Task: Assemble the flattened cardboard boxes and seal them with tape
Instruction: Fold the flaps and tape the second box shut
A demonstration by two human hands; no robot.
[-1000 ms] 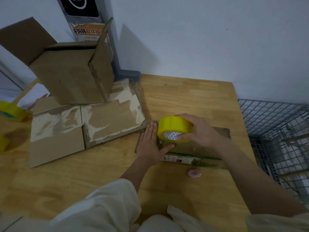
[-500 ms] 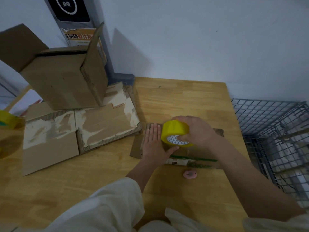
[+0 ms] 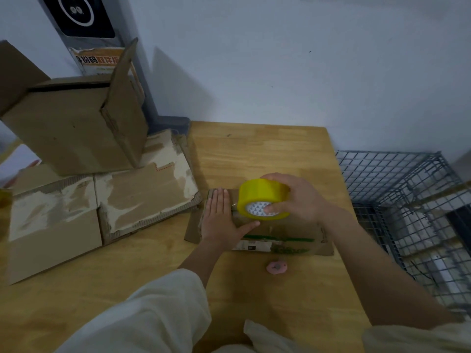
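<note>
The right hand (image 3: 298, 200) has swung the glossy yellow roll of packing tape (image 3: 262, 198) round since a second ago: then the roll stood nearer upright, now it tips so its white patterned core faces the camera, thumb hooked into that core, fingers curled over the smooth rim. A firm grasp. The left hand (image 3: 223, 220) has stayed flat, palm down, fingers straight and together, pressing the left end of the small brown corrugated cardboard box (image 3: 293, 235); it grips nothing. That box lies low on the pale wooden worktop (image 3: 254, 154), dull and creased, with a green stripe and a white label along its near face. The roll hovers just over the box's top, right beside the left hand's fingertips. Just in front of the box sits a small round pink object (image 3: 277, 267), too small to tell what. Left of the box, flattened cardboard sheets (image 3: 102, 200) with torn, whitish peeled patches; on them stands an open-flapped brown carton (image 3: 76, 126). Right of the box, past the worktop's edge, a grey wire-mesh basket (image 3: 397, 189).
</note>
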